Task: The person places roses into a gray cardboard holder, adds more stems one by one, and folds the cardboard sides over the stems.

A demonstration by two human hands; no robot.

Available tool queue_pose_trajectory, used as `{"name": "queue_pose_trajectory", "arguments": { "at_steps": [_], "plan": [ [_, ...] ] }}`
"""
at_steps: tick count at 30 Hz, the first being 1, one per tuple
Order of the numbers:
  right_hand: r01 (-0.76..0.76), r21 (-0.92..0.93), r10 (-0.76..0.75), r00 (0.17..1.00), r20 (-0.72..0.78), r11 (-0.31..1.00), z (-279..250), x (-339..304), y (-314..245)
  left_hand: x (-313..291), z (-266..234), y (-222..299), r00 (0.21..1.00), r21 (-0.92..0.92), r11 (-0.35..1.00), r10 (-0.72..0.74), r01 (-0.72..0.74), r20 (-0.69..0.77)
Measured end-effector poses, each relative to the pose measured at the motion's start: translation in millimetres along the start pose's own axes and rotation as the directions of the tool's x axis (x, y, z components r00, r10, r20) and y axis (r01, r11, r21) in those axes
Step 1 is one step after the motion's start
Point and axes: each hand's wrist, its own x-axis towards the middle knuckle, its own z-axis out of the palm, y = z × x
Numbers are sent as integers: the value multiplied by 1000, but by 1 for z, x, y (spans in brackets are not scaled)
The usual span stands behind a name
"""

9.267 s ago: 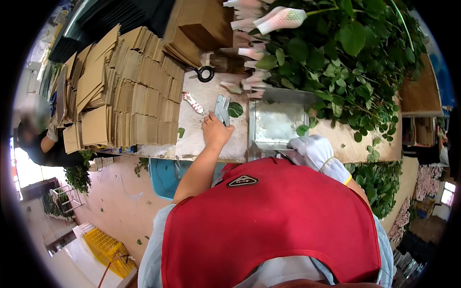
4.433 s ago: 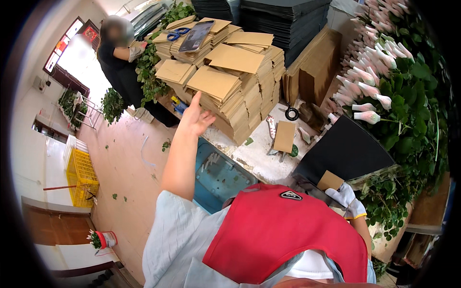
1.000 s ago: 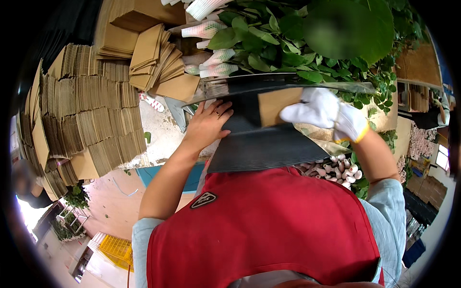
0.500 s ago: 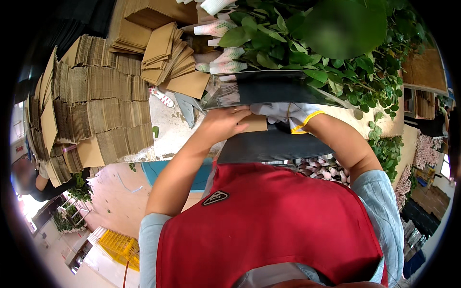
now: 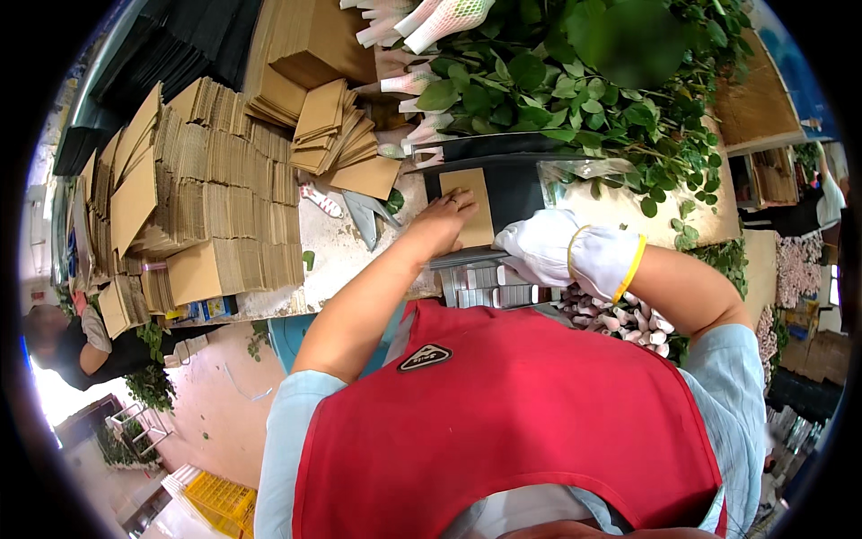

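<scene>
Brown cardboard point(image 5: 479, 205) beneath the left of two hands point(image 5: 442, 221)

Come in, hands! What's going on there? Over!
Left hand: bare, on cardboard piece. Right hand: gloved, at near edge of black sheet. Nearby: grey metal tool, left of both hands.

The cardboard piece point(image 5: 478, 220) is of light brown colour, and the sheet point(image 5: 521, 198) under it is black. The glove point(image 5: 602, 256) on the right hand point(image 5: 536, 244) is white, with a yellow edge. The apron point(image 5: 512, 404) is plain red and carries a black badge point(image 5: 425, 357) with whitish marks; the sleeves point(image 5: 736, 377) are pale blue. The tabletop point(image 5: 332, 241) is whitish with brown stains. The small tool point(image 5: 321, 199) has a red-and-white pattern. The leaves point(image 5: 525, 72) are green, the flower nets point(image 5: 453, 18) white, pink and greenish, the crate point(image 5: 220, 499) yellow.
</scene>
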Motion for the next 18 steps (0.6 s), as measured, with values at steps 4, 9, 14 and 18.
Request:
{"name": "queue_pose_trajectory", "arguments": {
  "at_steps": [4,9,14,18],
  "plan": [
    [-99,-58,91,987,-132,993,22,-5,-22,-10,11,1,997,71,997,36,-41,65],
    [19,236,16,989,-147,971,22,-26,-40,-35,17,20,993,129,986,98,-106,62],
    [410,230,-184,751,-635,882,-17,-27,-31,-42,5,45,980,-167,967,-198,190,-32],
    [227,-360,-419,621,-663,905,-45,5,4,-35,2,40,983,119,993,-30,8,182]
  ]
}}
